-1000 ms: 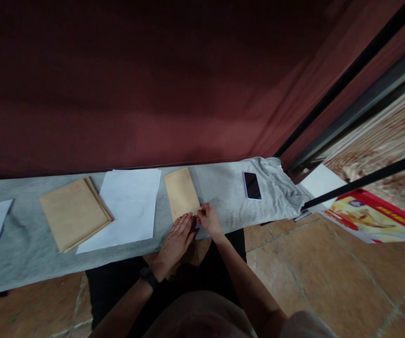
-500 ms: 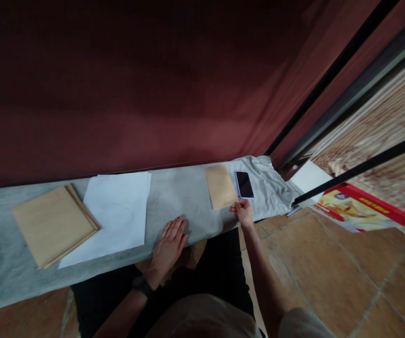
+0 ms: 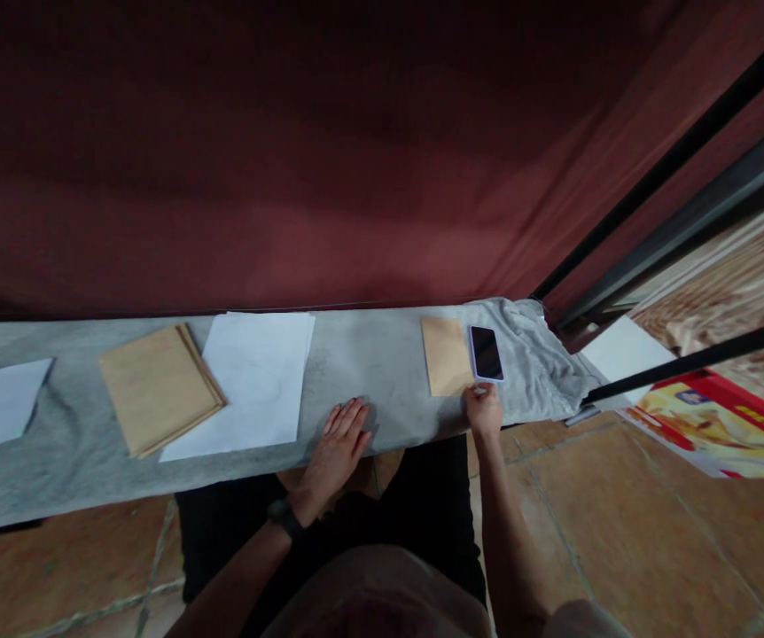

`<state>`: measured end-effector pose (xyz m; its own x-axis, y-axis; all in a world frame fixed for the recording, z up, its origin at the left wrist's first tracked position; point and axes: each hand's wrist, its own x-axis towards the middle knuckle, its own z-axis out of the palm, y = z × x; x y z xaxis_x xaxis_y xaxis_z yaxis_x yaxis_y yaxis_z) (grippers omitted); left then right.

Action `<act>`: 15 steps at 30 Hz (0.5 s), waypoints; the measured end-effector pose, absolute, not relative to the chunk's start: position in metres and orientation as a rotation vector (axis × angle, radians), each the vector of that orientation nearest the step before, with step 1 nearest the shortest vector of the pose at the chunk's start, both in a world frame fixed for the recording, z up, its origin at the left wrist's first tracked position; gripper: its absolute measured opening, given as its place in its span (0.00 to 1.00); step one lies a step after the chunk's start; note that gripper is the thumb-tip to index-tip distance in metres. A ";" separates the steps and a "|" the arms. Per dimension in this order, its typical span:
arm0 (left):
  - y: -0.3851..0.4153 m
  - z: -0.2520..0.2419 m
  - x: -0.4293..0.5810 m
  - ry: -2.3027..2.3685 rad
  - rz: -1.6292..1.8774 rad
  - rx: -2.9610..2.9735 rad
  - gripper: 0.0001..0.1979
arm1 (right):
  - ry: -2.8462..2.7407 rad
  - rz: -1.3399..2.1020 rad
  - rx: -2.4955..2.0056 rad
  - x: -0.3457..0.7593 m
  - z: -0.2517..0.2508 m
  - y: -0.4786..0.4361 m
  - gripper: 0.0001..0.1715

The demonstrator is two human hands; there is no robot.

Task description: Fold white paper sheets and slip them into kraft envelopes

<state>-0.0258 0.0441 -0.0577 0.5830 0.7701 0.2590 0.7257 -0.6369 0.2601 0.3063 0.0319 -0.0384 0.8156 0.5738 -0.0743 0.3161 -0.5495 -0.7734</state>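
Observation:
My left hand [image 3: 340, 445] lies flat near the front edge of the cloth-covered surface [image 3: 382, 354], its fingers stretched out and nothing in them. At the lower right corner of a small brown envelope [image 3: 446, 356], my right hand [image 3: 483, 411] is closed, with a small pale spot showing at its fingers. What it grips, if anything, I cannot make out. Just beyond that hand is a phone [image 3: 487, 354] with a dark screen and a pale rim. White paper sheets [image 3: 255, 381] lie left of my left hand, partly under a stack of brown envelopes [image 3: 159, 390].
Another white sheet [image 3: 0, 403] rests at the far left. A dark red wall or curtain [image 3: 355, 195] rises behind the surface. On the right are black bars [image 3: 701, 354], a red and yellow box [image 3: 721, 416] and a tiled floor [image 3: 635, 514].
The view has swung left, bringing the far-left sheet into sight. My right hand's fingers have curled in more tightly beside the small envelope. My left hand stays flat on the cloth.

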 end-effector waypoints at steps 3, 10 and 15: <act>0.048 -0.056 -0.036 1.436 0.646 2.592 0.25 | -0.773 0.309 -2.344 0.296 -0.036 0.029 0.21; 0.059 -0.059 -0.091 2.142 0.681 2.296 0.31 | -1.440 0.049 -2.118 0.244 -0.055 0.028 0.21; 0.061 -0.057 -0.102 2.189 0.466 2.297 0.23 | -1.638 0.024 -1.961 0.201 -0.071 0.038 0.19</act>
